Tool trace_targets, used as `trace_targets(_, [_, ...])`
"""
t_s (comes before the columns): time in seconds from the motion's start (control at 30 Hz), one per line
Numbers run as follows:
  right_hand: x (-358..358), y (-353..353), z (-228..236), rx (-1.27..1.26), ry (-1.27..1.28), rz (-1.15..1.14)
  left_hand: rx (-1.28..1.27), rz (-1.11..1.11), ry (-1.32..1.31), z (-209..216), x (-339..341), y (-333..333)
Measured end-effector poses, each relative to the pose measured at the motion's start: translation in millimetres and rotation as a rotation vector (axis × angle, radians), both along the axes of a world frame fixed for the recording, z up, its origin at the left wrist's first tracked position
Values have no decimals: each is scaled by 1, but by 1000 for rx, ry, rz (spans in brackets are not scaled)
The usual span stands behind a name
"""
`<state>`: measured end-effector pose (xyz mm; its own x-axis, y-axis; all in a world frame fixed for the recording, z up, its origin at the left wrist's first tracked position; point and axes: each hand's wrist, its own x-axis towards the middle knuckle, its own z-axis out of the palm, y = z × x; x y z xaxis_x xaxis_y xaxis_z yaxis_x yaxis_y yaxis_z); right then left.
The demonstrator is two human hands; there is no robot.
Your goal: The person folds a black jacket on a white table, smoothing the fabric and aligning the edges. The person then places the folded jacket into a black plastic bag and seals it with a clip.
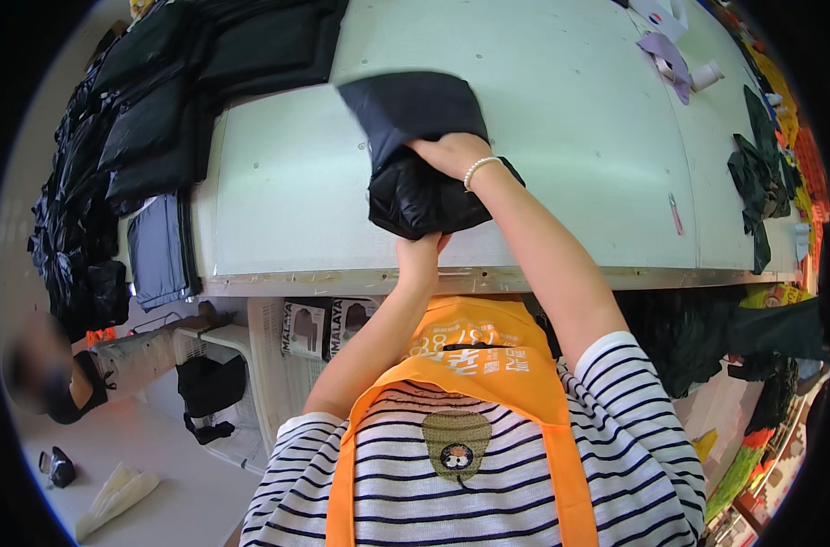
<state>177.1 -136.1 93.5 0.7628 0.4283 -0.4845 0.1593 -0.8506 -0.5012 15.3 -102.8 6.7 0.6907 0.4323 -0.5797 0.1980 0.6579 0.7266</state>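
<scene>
A folded dark cloth bundle (430, 109) is held over the pale table, near its front edge. Its far part is flat, smooth and navy; the near part is black, creased and slightly shiny. My right hand (456, 155) is closed on the bundle from above, around the middle, with a beaded bracelet at the wrist. From below, my left hand (421, 248) grips the near edge; most of its fingers are hidden under the black material. The far flap is a little blurred.
Stacks of flat black packages (260, 46) lie at the table's far left, beside loose black bags (64, 210). A pink cutter (675, 215) and purple cloth (665, 64) lie to the right. Left of me stands a white crate (260, 365); farther left is another person (77, 387).
</scene>
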Motion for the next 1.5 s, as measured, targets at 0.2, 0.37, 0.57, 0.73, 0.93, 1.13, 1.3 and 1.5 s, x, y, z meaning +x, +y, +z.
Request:
trace_targets(0.2, [-64, -17, 37, 452, -918, 480, -257, 93, -137, 7, -15, 24])
trace_targets(0.37, [-112, -110, -12, 657, -487, 447, -94, 17, -193, 55, -2, 45])
trace_targets(0.57, [-101, -72, -66, 1189, 482, -547, 569, -763, 204, 71, -2, 51])
trace_targets(0.73, [-94, -77, -89, 1129, 647, -606, 1368, -900, -173, 140, 1, 59])
trace_targets(0.93, [-91, -69, -64, 994, 567, -638, 2041, -1042, -383, 148, 51, 66])
trace_targets(1.13, [-87, -73, -48, 911, 466, -565, 2165, -1075, -437, 124, 51, 61])
trace_targets(1.3, [-94, -74, -42, 1005, 477, -566, 2361, -707, -459, 146, 94, 79])
trace_targets(1.5, [-76, -72, -26, 1003, 355, -480, 2520, -922, -508, 108, 74, 55])
